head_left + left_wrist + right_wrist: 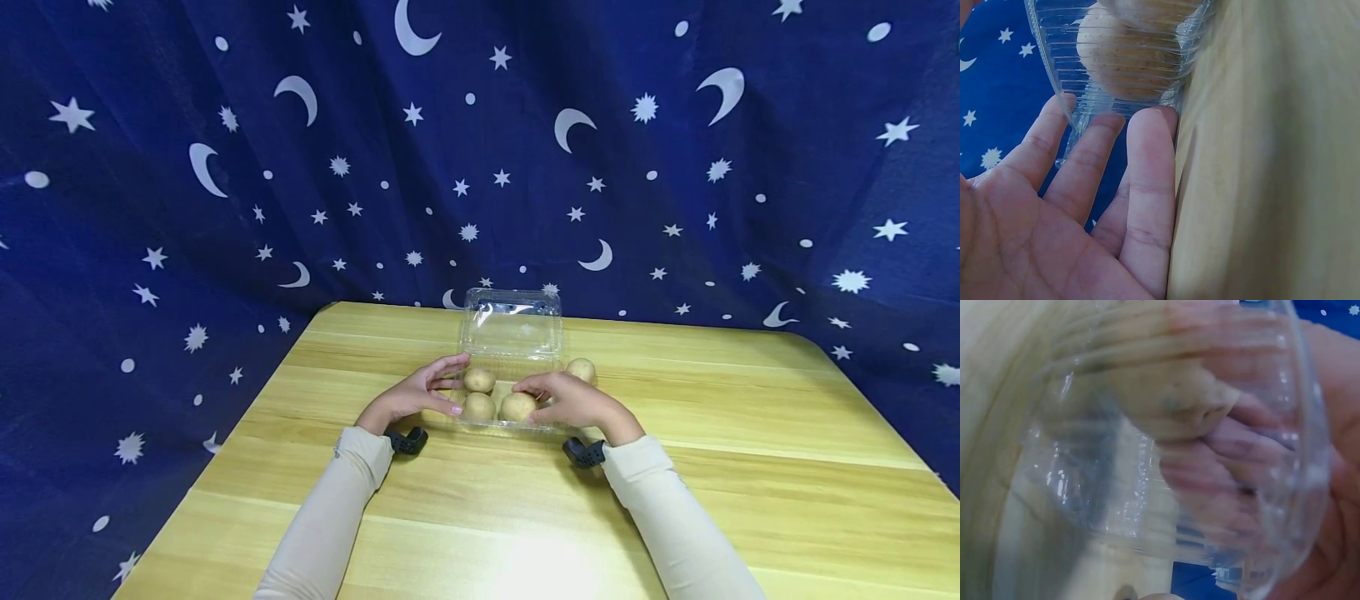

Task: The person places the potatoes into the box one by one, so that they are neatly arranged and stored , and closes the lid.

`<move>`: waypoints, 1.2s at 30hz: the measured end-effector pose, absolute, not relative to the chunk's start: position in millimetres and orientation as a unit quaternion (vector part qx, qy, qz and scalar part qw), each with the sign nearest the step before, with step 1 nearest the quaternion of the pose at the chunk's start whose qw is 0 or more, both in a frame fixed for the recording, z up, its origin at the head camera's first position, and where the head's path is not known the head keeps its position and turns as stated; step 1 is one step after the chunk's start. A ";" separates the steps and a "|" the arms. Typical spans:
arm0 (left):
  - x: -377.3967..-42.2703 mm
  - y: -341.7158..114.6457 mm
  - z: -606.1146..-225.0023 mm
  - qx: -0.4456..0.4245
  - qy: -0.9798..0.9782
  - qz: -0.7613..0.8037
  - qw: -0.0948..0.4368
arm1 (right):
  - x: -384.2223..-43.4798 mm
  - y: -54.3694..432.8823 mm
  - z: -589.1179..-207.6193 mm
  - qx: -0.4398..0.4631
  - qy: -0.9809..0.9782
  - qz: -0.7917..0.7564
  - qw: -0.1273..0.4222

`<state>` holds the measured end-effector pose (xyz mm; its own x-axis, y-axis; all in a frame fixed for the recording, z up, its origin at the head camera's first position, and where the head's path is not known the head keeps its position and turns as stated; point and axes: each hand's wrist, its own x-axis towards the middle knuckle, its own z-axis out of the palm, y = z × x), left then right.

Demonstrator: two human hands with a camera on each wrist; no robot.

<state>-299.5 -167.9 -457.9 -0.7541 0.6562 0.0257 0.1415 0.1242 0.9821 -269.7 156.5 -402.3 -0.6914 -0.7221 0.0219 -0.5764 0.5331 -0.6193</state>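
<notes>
A clear plastic clamshell box (512, 323) stands on the table with its lid raised at the back. Two potatoes, a rear one (479, 380) and a front one (478, 407), sit in its left half. My right hand (576, 402) reaches over the right wall and grips a third potato (517, 407) inside the box. In the right wrist view, the fingers and potato (1169, 403) show through the ribbed plastic. My left hand (417, 393) rests at the left wall; in the left wrist view its fairly straight fingers (1149, 150) touch the box's side.
One more potato (581, 370) lies on the table just right of the box, partly behind my right hand. The wooden table (465, 525) ends at a dark blue curtain (510, 100) with stars and moons. Each wrist wears a black camera mount (407, 441).
</notes>
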 end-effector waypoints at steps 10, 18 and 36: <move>-299.8 -167.6 -457.8 0.276 0.717 0.602 0.217 | -267.4 149.0 -400.4 -0.393 0.875 -0.261 0.111; -300.4 -167.7 -458.1 0.272 0.714 0.605 0.222 | -266.0 148.3 -401.0 -0.357 0.885 -0.281 0.105; -297.2 -167.8 -454.3 0.271 0.719 0.601 0.218 | -267.8 151.8 -405.7 -0.354 0.873 -0.319 0.104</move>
